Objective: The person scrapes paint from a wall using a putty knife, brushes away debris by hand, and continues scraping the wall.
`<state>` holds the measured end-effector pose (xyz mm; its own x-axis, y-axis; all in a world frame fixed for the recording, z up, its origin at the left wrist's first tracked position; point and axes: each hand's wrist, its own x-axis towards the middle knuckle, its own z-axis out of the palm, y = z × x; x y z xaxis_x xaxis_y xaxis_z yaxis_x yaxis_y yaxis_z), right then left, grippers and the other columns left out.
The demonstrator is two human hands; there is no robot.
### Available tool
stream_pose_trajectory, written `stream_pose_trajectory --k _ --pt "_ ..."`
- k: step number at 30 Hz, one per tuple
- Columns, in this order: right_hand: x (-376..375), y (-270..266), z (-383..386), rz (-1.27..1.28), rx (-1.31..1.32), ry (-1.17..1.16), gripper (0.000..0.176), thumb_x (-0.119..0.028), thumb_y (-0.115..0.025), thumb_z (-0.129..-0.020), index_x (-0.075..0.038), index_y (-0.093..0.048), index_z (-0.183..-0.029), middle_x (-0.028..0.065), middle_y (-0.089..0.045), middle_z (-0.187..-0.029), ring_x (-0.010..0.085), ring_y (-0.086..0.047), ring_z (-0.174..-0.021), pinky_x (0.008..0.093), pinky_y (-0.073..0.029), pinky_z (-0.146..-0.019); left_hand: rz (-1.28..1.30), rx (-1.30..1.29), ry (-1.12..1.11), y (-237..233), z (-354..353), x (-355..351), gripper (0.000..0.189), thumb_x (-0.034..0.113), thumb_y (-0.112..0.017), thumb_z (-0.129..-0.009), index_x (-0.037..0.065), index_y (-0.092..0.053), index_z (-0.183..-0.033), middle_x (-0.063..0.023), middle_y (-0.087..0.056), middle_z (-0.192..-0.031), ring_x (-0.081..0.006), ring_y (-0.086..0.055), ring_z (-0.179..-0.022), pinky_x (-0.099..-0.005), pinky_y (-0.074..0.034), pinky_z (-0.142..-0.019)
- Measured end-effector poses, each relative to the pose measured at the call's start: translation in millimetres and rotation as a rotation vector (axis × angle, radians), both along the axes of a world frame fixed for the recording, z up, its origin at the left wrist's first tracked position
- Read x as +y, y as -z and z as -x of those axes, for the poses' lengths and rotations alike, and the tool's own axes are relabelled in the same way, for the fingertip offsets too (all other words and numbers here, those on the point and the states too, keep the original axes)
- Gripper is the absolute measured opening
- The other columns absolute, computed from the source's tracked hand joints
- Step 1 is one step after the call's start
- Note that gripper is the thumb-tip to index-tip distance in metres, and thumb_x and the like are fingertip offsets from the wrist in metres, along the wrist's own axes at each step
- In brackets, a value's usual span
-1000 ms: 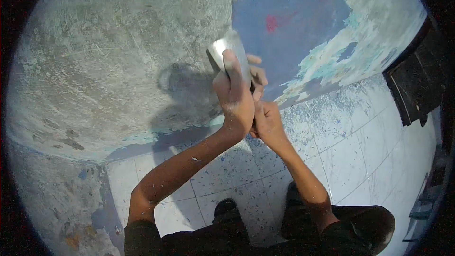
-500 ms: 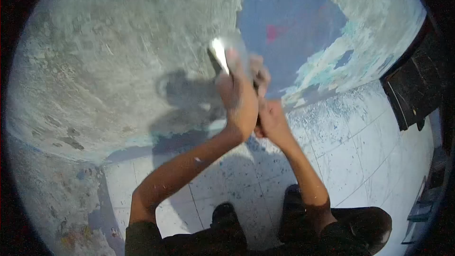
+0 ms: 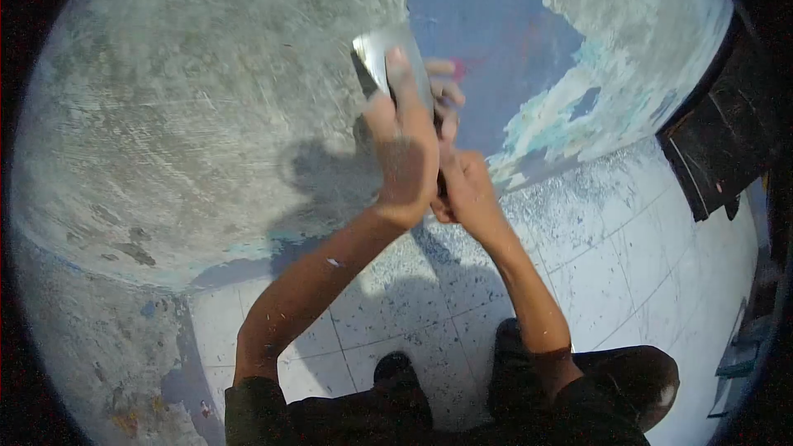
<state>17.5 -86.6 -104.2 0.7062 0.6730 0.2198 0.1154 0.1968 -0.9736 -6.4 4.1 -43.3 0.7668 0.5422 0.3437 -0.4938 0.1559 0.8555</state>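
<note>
A metal scraper (image 3: 382, 45) with a wide shiny blade lies against the wall, at the border between bare grey plaster (image 3: 206, 74) and blue paint (image 3: 487, 25). My left hand (image 3: 406, 136) presses on the blade, thumb and index finger spread over it and the other fingers at its right side. Below it, my right hand (image 3: 468, 190) is closed round the scraper's handle, which is mostly hidden. The two hands touch or nearly touch.
White floor tiles (image 3: 396, 306) below the wall carry many paint flakes. My dark shoes (image 3: 396, 367) stand on them. A dark object (image 3: 719, 149) leans by the wall at the right, with a greenish item (image 3: 735, 363) at the lower right edge.
Both hands and the scraper have moved up and slightly left along the paint border. The view has shifted a little.
</note>
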Motion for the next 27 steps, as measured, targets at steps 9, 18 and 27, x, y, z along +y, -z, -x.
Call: stream_pose_trajectory --k 9,18,27 --pt "10 14 7 0.023 -0.072 0.079 0.059 -0.041 -0.038 -0.103 -0.004 -0.047 -0.059 0.0017 -0.044 -0.046 0.0083 -0.041 -0.038 0.0268 -0.03 -0.037 -0.104 0.011 -0.078 14 -1 8 0.059 0.054 -0.04 -0.099 -0.002 -0.057 -0.103 -0.0028 -0.054 -0.066 -0.0049 -0.041 -0.044 -0.022 -0.031 -0.039" --pt "12 36 15 -0.085 0.071 0.017 0.058 -0.041 -0.036 -0.104 -0.004 -0.047 -0.06 0.0023 -0.045 -0.048 0.0084 -0.041 -0.038 0.026 -0.03 -0.036 -0.105 0.17 -0.084 23 5 5 0.058 0.051 -0.036 -0.1 -0.001 -0.061 -0.096 -0.0019 -0.054 -0.065 -0.0046 -0.042 -0.043 -0.0202 -0.035 -0.041" --pt "1 -26 0 -0.054 -0.014 0.041 0.06 -0.047 -0.033 -0.103 -0.006 -0.046 -0.06 0.0012 -0.043 -0.047 0.0078 -0.038 -0.037 0.0242 -0.026 -0.035 -0.14 -0.018 -0.065 -28 -14 -1 0.061 0.051 -0.033 -0.101 -0.001 -0.063 -0.091 -0.0045 -0.059 -0.065 -0.0047 -0.046 -0.043 -0.02 -0.034 -0.039"
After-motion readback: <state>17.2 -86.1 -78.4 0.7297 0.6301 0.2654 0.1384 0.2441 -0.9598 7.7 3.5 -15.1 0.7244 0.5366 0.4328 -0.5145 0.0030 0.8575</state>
